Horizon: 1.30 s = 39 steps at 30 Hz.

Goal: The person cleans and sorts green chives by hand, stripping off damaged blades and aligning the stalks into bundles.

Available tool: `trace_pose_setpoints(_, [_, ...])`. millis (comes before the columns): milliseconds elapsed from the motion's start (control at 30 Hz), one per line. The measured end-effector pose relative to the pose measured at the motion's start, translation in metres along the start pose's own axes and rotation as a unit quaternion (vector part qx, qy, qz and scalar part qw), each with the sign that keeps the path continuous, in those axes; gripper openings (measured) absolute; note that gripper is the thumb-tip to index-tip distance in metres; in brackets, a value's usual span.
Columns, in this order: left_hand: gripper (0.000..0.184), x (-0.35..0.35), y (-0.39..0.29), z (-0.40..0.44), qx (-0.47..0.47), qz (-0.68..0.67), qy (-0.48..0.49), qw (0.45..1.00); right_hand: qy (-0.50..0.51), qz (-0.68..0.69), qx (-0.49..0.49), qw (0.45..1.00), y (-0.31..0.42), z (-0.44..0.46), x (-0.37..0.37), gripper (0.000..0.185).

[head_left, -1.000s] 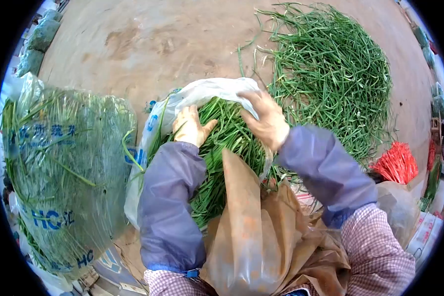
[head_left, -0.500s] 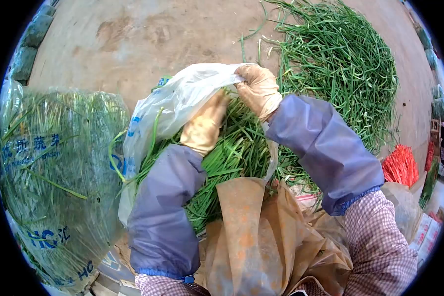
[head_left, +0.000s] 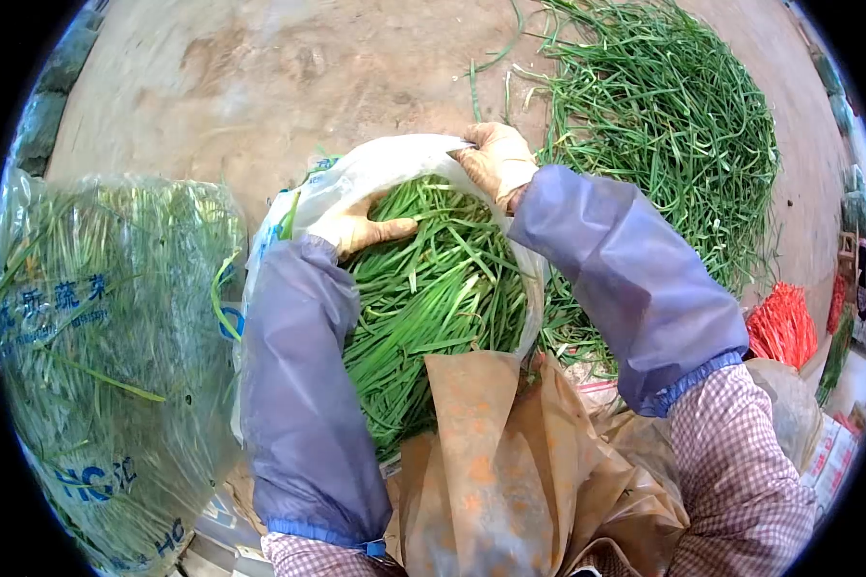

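A clear plastic bag point(head_left: 375, 163) stands open in front of me, with long green leafy stalks point(head_left: 443, 279) filling its mouth. At the bag's left inner side is my left hand point(head_left: 361, 229), gloved, thumb spread to the right over the stalks; its other fingers are partly hidden at the plastic. My right hand point(head_left: 496, 162), also gloved, pinches the bag's rim at the far right. Both forearms wear purple sleeve covers. A brown apron point(head_left: 481, 462) lies against the near side of the bag.
A large heap of loose green stalks point(head_left: 664, 144) lies on the brown floor point(head_left: 260, 96) at the right. A filled, printed plastic bag point(head_left: 115, 356) is at the left. Red plastic strands point(head_left: 782, 325) are at the right, near a cloudy plastic bag point(head_left: 784, 404).
My left hand has moved back from the far middle of the bag to its left side, thumb now spread. The bag's mouth is wider. My right hand still grips the rim.
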<state>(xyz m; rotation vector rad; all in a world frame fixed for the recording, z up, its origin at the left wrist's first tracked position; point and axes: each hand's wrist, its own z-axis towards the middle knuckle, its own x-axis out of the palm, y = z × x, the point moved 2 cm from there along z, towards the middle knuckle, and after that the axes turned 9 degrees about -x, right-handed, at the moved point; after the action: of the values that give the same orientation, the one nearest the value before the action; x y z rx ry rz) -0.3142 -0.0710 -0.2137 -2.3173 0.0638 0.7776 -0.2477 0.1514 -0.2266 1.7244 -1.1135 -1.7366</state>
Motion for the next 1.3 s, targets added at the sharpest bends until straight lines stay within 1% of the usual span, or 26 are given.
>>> trace_pose_setpoints(33, [0.083, 0.003, 0.001, 0.000, -0.025, -0.025, 0.011, 0.999, 0.012, 0.017, 0.014, 1.000, 0.000, -0.001, -0.001, 0.033])
trace_pose_setpoints(67, [0.079, 0.005, 0.003, 0.000, -0.050, -0.050, 0.023, 0.997, 0.018, -0.002, 0.027, 0.999, 0.001, 0.000, -0.001, 0.035])
trace_pose_setpoints(100, [0.079, 0.004, 0.004, -0.002, -0.005, -0.071, 0.038, 0.997, 0.025, -0.021, 0.040, 0.999, 0.003, 0.000, 0.000, 0.036])
trace_pose_setpoints(133, [0.080, 0.005, 0.004, -0.002, 0.023, -0.051, 0.023, 0.998, 0.032, -0.041, 0.052, 0.997, 0.001, 0.001, 0.001, 0.037])
trace_pose_setpoints(200, [0.081, 0.009, 0.001, 0.001, 0.081, -0.012, -0.007, 0.997, 0.041, -0.024, 0.066, 0.997, -0.004, 0.001, 0.001, 0.039])
trace_pose_setpoints(233, [0.087, 0.010, -0.008, -0.008, -0.019, -0.057, 0.018, 0.998, 0.045, -0.015, 0.072, 0.996, -0.006, 0.002, 0.001, 0.040])
trace_pose_setpoints(267, [0.091, 0.015, -0.008, -0.011, -0.045, -0.088, 0.010, 0.995, 0.042, -0.002, 0.086, 0.995, -0.007, 0.002, 0.000, 0.040])
trace_pose_setpoints(333, [0.093, 0.020, -0.021, -0.023, -0.002, -0.079, -0.041, 0.996, 0.036, 0.031, 0.114, 0.992, -0.008, -0.001, 0.002, 0.040])
trace_pose_setpoints(367, [0.094, 0.019, -0.028, -0.028, -0.053, -0.043, -0.018, 0.998, 0.036, 0.036, 0.120, 0.991, -0.012, -0.001, 0.005, 0.040])
trace_pose_setpoints(467, [0.097, 0.025, -0.034, -0.040, -0.057, -0.051, -0.053, 0.996, 0.040, 0.047, 0.138, 0.988, -0.030, -0.001, 0.012, 0.040])
trace_pose_setpoints(500, [0.097, 0.027, -0.032, -0.044, -0.055, -0.097, -0.038, 0.993, 0.046, 0.050, 0.145, 0.987, -0.036, -0.002, 0.014, 0.039])
trace_pose_setpoints(533, [0.094, 0.029, -0.036, -0.047, -0.031, -0.081, -0.051, 0.995, 0.052, 0.053, 0.151, 0.986, -0.043, -0.002, 0.018, 0.039])
trace_pose_setpoints(567, [0.091, 0.029, -0.039, -0.052, -0.034, -0.113, -0.043, 0.992, 0.045, 0.085, 0.144, 0.985, -0.049, -0.004, 0.022, 0.042])
trace_pose_setpoints(600, [0.088, 0.028, -0.043, -0.057, -0.038, -0.146, -0.036, 0.988, 0.050, 0.089, 0.138, 0.985, -0.057, -0.006, 0.024, 0.043])
trace_pose_setpoints(667, [0.093, 0.032, -0.049, -0.064, -0.035, -0.203, -0.037, 0.978, 0.059, 0.097, 0.129, 0.985, -0.058, -0.013, 0.022, 0.043])
trace_pose_setpoints(700, [0.095, 0.035, -0.051, -0.068, -0.033, -0.231, -0.035, 0.972, 0.042, 0.104, 0.133, 0.985, -0.062, -0.014, 0.026, 0.041])
trace_pose_setpoints(800, [0.104, 0.046, -0.050, -0.076, 0.006, -0.269, -0.103, 0.958, 0.045, 0.075, 0.119, 0.989, -0.056, -0.018, 0.021, 0.040])
trace_pose_setpoints(833, [0.110, 0.044, -0.052, -0.076, 0.001, -0.251, -0.088, 0.964, 0.029, 0.080, 0.111, 0.990, -0.054, -0.020, 0.022, 0.033])
trace_pose_setpoints(933, [0.106, 0.036, -0.071, -0.070, 0.014, -0.119, -0.042, 0.992, 0.020, 0.114, 0.106, 0.988, -0.057, -0.021, 0.026, 0.034])
trace_pose_setpoints(967, [0.103, 0.031, -0.080, -0.070, -0.014, -0.074, -0.023, 0.997, 0.023, 0.098, 0.093, 0.991, -0.056, -0.022, 0.025, 0.035])
trace_pose_setpoints(1067, [0.099, 0.034, -0.090, -0.070, -0.042, -0.008, -0.035, 0.998, 0.055, 0.101, 0.114, 0.987, -0.051, -0.027, 0.018, 0.037])
trace_pose_setpoints(1100, [0.093, 0.027, -0.095, -0.075, -0.042, -0.027, -0.013, 0.999, 0.053, 0.103, 0.105, 0.988, -0.053, -0.027, 0.019, 0.037])
trace_pose_setpoints(1200, [0.091, 0.038, -0.055, -0.063, 0.014, -0.229, 0.045, 0.972, 0.054, 0.101, 0.089, 0.989, -0.063, -0.029, 0.020, 0.037])
trace_pose_setpoints(1233, [0.090, 0.026, -0.066, -0.071, -0.002, -0.182, 0.040, 0.982, 0.062, 0.097, 0.087, 0.990, -0.059, -0.031, 0.015, 0.037])
trace_pose_setpoints(1267, [0.089, 0.027, -0.062, -0.072, 0.001, -0.187, 0.036, 0.982, 0.070, 0.091, 0.084, 0.990, -0.054, -0.033, 0.010, 0.037])
trace_pose_setpoints(1300, [0.089, 0.031, -0.054, -0.073, 0.004, -0.191, 0.032, 0.981, 0.080, 0.125, 0.088, 0.985, -0.052, -0.036, 0.009, 0.039])
